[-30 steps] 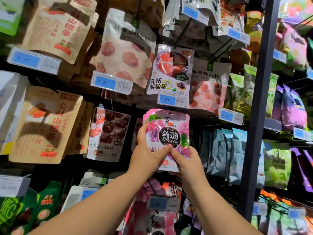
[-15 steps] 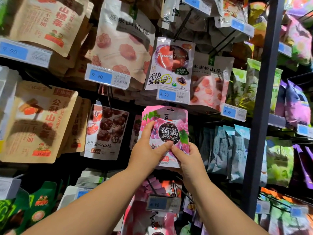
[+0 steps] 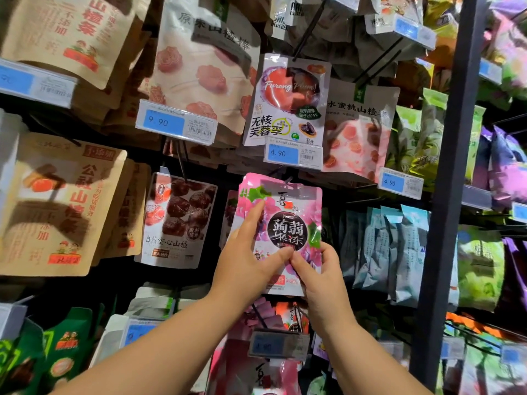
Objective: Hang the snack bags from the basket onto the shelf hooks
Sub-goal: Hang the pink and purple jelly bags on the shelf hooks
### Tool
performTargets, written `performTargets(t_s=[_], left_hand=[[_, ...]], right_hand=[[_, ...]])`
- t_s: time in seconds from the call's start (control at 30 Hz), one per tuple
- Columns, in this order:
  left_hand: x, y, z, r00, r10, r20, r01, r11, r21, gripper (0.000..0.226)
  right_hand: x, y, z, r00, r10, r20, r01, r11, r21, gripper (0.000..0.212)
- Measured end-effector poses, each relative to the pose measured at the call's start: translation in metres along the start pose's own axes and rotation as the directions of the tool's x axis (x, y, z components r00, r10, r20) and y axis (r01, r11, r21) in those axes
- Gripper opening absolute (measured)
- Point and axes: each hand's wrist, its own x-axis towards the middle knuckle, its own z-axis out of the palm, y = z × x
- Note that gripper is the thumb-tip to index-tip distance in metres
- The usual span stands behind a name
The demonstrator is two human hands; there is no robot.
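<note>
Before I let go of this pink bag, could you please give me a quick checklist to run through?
1. Left hand grips the pink bag from the front: ok.
2. Right hand pinches its lower right edge: ok.
3. Bag upright, label facing out: ok.
4. Top edge sits below the price tag: ok.
5. Hang hole threaded on the hook: cannot tell, the top is in shadow, so I would keep hold for now.
</note>
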Motion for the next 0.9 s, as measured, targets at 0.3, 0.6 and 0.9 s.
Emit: performTargets(t_s=[0.3, 0.6, 0.9], left_hand=[[-0.002, -0.001, 0.001, 0.999, 0.038, -0.019, -0.039, 0.999, -0.019, 0.086], [0.014, 0.004, -0.001, 1.0, 0.017, 0.005, -0.017, 0.999, -0.043, 0.083], [0.021, -0.004, -0.002, 0.998, -0.055, 0.031, 0.055, 0.998, -0.023, 0.087]], right_hand=[[-0.004, 0.002, 0.0, 0.995, -0.091, -0.036, 0.091, 0.996, -0.001, 0.064], [0.009, -0.002, 0.001, 0.996, -0.061, -0.065, 0.058, 0.998, -0.035, 0.037], [0.019, 0.003, 0.006, 0.998, -0.009, -0.068, 0.003, 0.996, -0.091, 0.054]])
